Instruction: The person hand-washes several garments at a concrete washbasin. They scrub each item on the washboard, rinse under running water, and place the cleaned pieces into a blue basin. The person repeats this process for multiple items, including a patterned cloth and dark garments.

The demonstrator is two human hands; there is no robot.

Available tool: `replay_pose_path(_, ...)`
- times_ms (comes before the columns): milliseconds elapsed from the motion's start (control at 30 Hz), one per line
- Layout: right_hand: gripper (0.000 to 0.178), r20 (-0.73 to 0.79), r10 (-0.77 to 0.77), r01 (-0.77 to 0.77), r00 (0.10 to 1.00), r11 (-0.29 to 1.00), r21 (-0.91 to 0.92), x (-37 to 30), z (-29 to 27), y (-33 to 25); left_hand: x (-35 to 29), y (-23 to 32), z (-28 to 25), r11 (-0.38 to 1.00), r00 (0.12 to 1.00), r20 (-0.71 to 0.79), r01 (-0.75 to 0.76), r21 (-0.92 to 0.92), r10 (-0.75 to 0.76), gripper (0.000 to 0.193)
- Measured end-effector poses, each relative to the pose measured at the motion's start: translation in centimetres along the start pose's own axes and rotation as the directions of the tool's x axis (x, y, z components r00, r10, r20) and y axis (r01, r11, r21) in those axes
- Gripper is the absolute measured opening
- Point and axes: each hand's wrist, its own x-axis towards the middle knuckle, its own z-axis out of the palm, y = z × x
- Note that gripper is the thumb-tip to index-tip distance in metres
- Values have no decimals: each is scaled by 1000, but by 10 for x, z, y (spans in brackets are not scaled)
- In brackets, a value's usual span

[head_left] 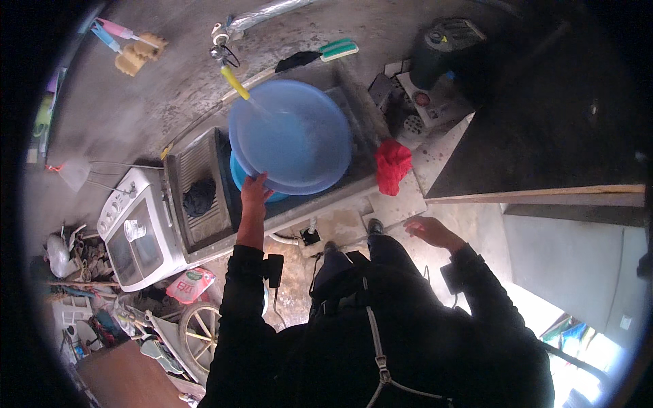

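A large blue plastic basin (337,146) stands over the sink (371,129), with water running into it from a yellow hose end (235,81) on the tap (219,51). My left hand (254,190) grips the basin's near-left rim, its fingers over the edge. Beneath that rim shows part of a lighter blue basin (237,173). My right hand (435,232) hangs in the air to the right, holding nothing, its fingers loosely apart. The closest thing to it is a red cloth (393,167) lying on the sink's right edge.
Left of the basin is a ridged washboard slab (204,166) with a dark cloth (198,198), then a white washing machine (139,238). A green-and-white brush (339,49) and a black cloth (297,62) lie on the back ledge. A dark counter (544,136) juts in at right.
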Motion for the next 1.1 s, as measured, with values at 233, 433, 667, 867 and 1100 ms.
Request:
replay_pose_path(233, 24, 3, -42, 42, 999, 999, -27, 22, -20, 2, -9, -2, 31, 979, 996, -65, -50, 197, 64, 30)
replay_pose_path(433, 21, 37, -85, 88, 996, 994, -68, 29, -23, -3, -38, 24, 68, 357, 743, 192, -511, 782, 641, 27)
replay_pose_path(667, 24, 173, -205, 236, 963, 954, -183, 57, -6, -33, -100, 53, 65, 88, 678, 339, -513, 854, 652, 25)
replay_pose_path(867, 26, 322, -342, 433, 883, 858, -277, 82, 20, -81, -139, 57, 25, -25, 550, 434, -599, 800, 713, 19)
replay_pose_path(1100, 23, 476, -299, 473, 827, 828, -301, 115, 52, -146, -189, 27, -93, 420, 559, -73, -525, 740, 826, 34)
